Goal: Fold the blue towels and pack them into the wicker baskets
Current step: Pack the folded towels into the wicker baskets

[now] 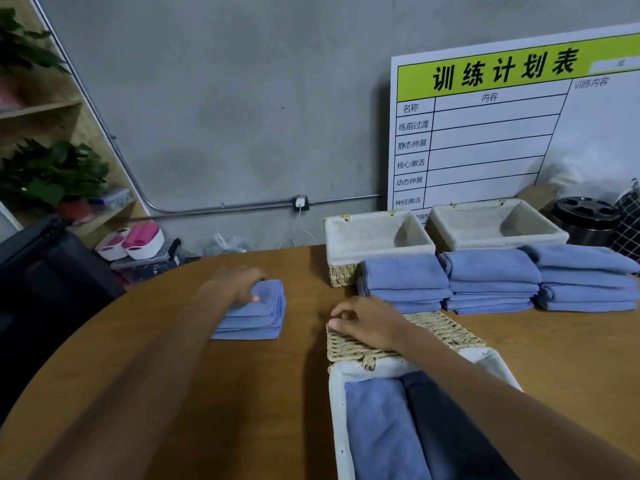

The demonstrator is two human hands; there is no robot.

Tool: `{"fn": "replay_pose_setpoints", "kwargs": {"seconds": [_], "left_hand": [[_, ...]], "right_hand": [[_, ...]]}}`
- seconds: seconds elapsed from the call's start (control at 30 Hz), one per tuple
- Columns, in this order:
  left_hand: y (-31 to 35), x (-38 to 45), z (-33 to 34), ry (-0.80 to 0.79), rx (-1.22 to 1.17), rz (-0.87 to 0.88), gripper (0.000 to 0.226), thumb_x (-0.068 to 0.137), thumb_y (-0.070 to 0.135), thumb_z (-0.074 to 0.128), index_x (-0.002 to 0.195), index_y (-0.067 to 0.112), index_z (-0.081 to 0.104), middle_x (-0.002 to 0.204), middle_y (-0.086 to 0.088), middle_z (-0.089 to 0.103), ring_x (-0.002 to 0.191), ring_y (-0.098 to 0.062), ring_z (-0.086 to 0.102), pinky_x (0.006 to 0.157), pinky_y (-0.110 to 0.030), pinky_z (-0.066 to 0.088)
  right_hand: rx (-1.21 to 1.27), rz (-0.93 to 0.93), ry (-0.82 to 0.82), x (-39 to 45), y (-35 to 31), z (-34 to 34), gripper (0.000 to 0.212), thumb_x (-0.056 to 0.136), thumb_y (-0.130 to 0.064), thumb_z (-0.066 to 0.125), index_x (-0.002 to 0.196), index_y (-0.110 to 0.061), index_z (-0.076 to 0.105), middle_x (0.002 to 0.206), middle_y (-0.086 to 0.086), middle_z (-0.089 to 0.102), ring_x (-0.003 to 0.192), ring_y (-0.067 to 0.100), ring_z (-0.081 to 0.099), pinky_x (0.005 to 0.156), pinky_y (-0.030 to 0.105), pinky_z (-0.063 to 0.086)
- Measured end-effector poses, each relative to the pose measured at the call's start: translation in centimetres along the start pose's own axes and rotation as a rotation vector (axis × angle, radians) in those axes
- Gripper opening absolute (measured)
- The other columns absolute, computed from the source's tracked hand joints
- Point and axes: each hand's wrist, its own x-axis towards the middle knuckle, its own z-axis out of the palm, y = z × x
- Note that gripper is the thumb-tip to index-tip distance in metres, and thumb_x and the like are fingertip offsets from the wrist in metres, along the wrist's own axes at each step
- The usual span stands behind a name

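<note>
A small stack of folded blue towels [254, 317] lies on the brown table left of centre. My left hand [239, 284] grips its far left corner, thumb on top. My right hand [367, 325] rests with curled fingers on the open woven lid [446, 329] of the near wicker basket [337, 410]. Folded blue towels [377, 427] stand inside that basket, partly hidden by my right forearm. Three taller piles of folded blue towels [491, 278] sit further back. Behind them stand two empty cloth-lined wicker baskets, the left basket [367, 233] and the right basket [491, 223].
A white board with a green header [512, 126] leans on the grey wall. A black round bin [585, 220] stands at the far right. A black chair [45, 271] and a plant shelf [52, 174] are left of the table [173, 393].
</note>
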Motion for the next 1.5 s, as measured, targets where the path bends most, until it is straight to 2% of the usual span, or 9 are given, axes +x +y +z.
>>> {"fn": "replay_pose_setpoints", "kwargs": {"seconds": [0.17,0.3,0.5,0.63,0.8,0.87,1.13,1.4,1.5], "left_hand": [[-0.5,-2.5,-1.7,0.031,0.006,0.063,0.030,0.094,0.039,0.067,0.116,0.024,0.054,0.121,0.000,0.061,0.094,-0.016,0.051,0.076,-0.031,0.037],[-2.1,-6.2,-3.2,0.095,-0.069,0.073,0.047,0.095,0.049,0.060,0.130,0.022,0.044,0.133,-0.002,0.058,0.111,-0.023,0.057,0.090,-0.040,0.046],[-0.4,-13.4,-6.7,0.361,-0.713,0.065,0.060,0.068,0.073,0.062,0.103,0.027,0.049,0.095,0.005,0.063,0.085,-0.014,0.061,0.076,-0.037,0.050],[5.9,-17.1,-5.9,0.397,-1.159,0.089,0.055,0.079,0.052,0.078,0.110,0.014,0.055,0.104,-0.005,0.071,0.099,-0.022,0.070,0.089,-0.044,0.056],[13.6,-19.5,-1.7,0.297,-1.358,-0.006,0.051,0.085,0.050,0.074,0.110,0.013,0.051,0.110,-0.006,0.068,0.095,-0.021,0.070,0.068,-0.041,0.060],[15.5,-20.0,-0.3,0.266,-1.366,-0.078,0.046,0.089,0.047,0.071,0.109,0.014,0.045,0.111,-0.009,0.065,0.088,-0.020,0.067,0.049,-0.029,0.048],[17.8,-23.5,1.1,0.220,-1.098,0.133,0.056,0.095,0.034,0.067,0.140,0.040,0.035,0.120,-0.001,0.054,0.087,-0.017,0.069,0.062,-0.030,0.060],[18.6,-22.2,5.2,0.398,-0.460,0.202,0.055,0.088,0.063,0.061,0.137,0.043,0.043,0.116,0.013,0.035,0.097,-0.009,0.048,0.085,-0.038,0.049],[18.4,-21.7,5.7,0.406,-0.375,0.203,0.055,0.085,0.068,0.059,0.134,0.045,0.047,0.113,0.014,0.033,0.103,-0.009,0.044,0.086,-0.040,0.048]], "right_hand": [[-0.059,-0.006,0.087,-0.8,-0.9,-0.8,0.033,0.095,-0.054,0.053,0.115,-0.032,0.067,0.104,-0.012,0.067,0.101,0.010,0.059,0.096,0.038,0.041],[-0.051,-0.036,0.211,-2.7,-3.3,-2.4,0.034,0.096,-0.051,0.054,0.121,-0.030,0.064,0.110,-0.011,0.066,0.105,0.011,0.058,0.096,0.038,0.039],[0.488,-0.053,0.167,-6.3,-8.0,-4.7,0.066,0.093,-0.051,0.062,0.150,-0.029,0.036,0.138,-0.002,0.055,0.127,0.015,0.054,0.103,0.029,0.044],[0.820,-0.006,0.089,-9.5,-10.1,-5.7,0.067,0.090,-0.053,0.064,0.145,-0.038,0.028,0.129,-0.016,0.052,0.119,0.006,0.053,0.074,0.006,0.046],[0.979,0.112,0.110,-12.6,-8.2,-4.9,0.089,0.079,-0.053,0.078,0.149,-0.030,0.028,0.126,-0.008,0.063,0.106,0.012,0.066,0.076,0.027,0.055],[0.911,0.176,0.137,-14.0,-7.2,-4.5,0.088,0.083,-0.043,0.078,0.151,-0.031,0.024,0.124,-0.003,0.061,0.098,0.012,0.065,0.068,0.025,0.056],[0.814,0.195,0.037,-16.4,-2.9,-3.0,0.088,0.093,-0.018,0.069,0.157,-0.034,0.011,0.053,-0.003,0.053,0.048,0.012,0.044,0.046,0.025,0.037],[0.510,0.067,0.027,-17.3,-2.2,-0.7,0.086,0.096,-0.022,0.065,0.159,-0.027,0.006,0.122,-0.003,0.056,0.098,0.006,0.059,0.074,0.012,0.041],[0.332,0.030,0.057,-17.1,-2.6,-0.1,0.087,0.096,-0.017,0.064,0.158,-0.018,0.003,0.080,-0.012,0.051,0.067,-0.007,0.053,0.061,0.009,0.038]]}}
